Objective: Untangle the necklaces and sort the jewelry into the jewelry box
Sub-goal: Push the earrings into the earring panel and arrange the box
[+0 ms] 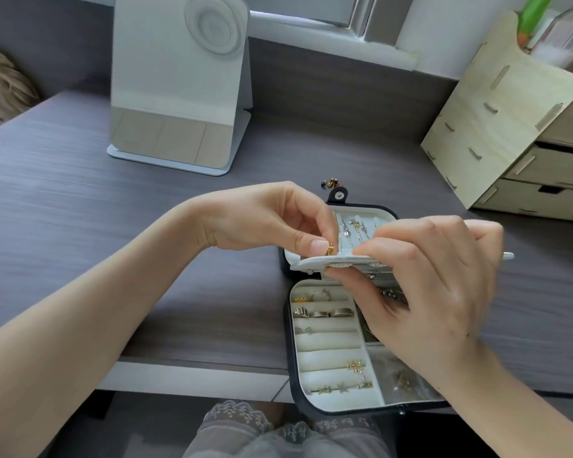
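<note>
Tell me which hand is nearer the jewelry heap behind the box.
Left. The left hand, pinching a gold piece, is just in front and left of the heap; the right hand is farther toward the person, over the jewelry box, gripping its white flap.

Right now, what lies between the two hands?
In the head view, the white panel: the right hand holds it, the left hand pinches a small gold piece at its edge.

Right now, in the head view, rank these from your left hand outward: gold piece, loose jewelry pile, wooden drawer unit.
1. gold piece, pinched in the left hand fingertips.
2. loose jewelry pile, just behind the jewelry box.
3. wooden drawer unit, far right.
</note>
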A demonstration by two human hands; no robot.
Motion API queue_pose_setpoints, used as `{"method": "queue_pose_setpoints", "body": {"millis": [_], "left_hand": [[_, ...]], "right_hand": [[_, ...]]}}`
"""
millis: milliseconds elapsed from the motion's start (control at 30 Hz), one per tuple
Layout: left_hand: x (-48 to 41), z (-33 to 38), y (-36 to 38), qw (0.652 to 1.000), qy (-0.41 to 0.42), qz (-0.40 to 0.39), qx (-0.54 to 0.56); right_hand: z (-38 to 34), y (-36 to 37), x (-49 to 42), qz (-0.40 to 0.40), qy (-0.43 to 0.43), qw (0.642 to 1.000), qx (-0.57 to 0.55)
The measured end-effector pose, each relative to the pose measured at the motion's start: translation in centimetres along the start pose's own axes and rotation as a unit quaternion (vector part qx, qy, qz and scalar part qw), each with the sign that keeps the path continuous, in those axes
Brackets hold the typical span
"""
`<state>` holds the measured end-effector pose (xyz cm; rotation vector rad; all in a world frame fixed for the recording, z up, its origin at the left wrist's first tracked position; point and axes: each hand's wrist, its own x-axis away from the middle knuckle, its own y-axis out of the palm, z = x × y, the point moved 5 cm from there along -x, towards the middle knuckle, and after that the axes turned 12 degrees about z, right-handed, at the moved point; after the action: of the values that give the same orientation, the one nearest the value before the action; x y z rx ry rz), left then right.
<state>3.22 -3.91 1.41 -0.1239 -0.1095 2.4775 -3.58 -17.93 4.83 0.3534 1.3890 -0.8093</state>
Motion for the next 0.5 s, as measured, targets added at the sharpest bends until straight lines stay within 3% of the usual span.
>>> {"method": "queue_pose_setpoints", "body": {"millis": [500], "left_hand": [[0.5,1.4,0.0,0.992,0.007,-0.038,-0.120]], "right_hand": [[-0.1,0.0,0.0,-0.009,-0.007,1.000,-0.011]]}}
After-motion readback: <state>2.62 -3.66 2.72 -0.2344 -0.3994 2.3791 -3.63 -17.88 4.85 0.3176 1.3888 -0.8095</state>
